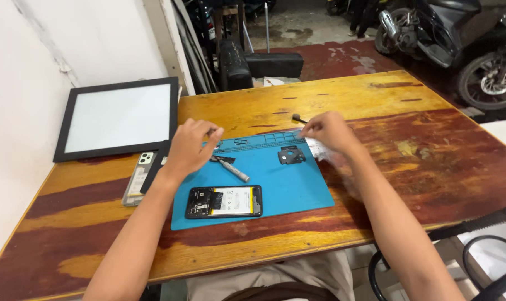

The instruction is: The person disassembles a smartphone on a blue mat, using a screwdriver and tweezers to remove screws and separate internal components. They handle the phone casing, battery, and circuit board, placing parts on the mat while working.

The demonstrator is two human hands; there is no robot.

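Note:
An opened smartphone [224, 201] lies back-off on a blue work mat [289, 184], its battery and boards exposed. My left hand [190, 147] hovers over the mat's left edge with fingers curled and pinched; whether it holds a small part I cannot tell. Just below it lies a silver screwdriver [232, 170]. My right hand [330, 132] is at the mat's far right corner, fingers pinched on a clear plastic bag [323, 150]. A black phone cover piece [291, 155] rests on the mat between the hands.
A black-framed light panel [117, 117] leans at the table's far left. Another phone in a clear case [137, 178] lies beside the mat. A small black tool [298, 118] sits beyond the mat. Motorbikes [448, 33] stand past the wooden table [409, 145].

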